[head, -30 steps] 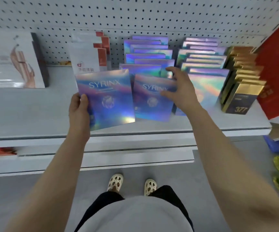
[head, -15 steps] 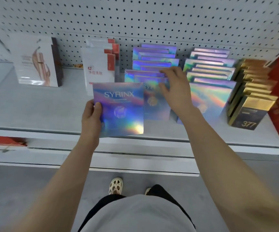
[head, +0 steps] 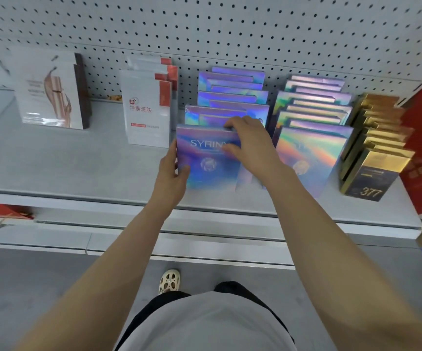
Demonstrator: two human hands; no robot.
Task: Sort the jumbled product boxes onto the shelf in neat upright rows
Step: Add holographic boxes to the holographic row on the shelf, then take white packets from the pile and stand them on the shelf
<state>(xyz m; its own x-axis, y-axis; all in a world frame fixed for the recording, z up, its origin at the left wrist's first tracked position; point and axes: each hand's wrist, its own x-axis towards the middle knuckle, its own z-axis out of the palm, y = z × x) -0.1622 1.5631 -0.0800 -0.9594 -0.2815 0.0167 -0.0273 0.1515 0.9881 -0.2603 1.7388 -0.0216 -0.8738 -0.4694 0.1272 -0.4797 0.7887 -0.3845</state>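
Holographic box (head: 206, 158) held between left hand (head: 170, 178) and right hand (head: 251, 145).

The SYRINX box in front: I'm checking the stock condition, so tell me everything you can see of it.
The SYRINX box is a flat holographic carton, blue-violet with rainbow sheen, white lettering and a round emblem below it. It stands upright at the front of the left holographic row on the shelf. The left hand grips its left edge; the right hand holds its top right corner, hiding the last letter. No damage shows.
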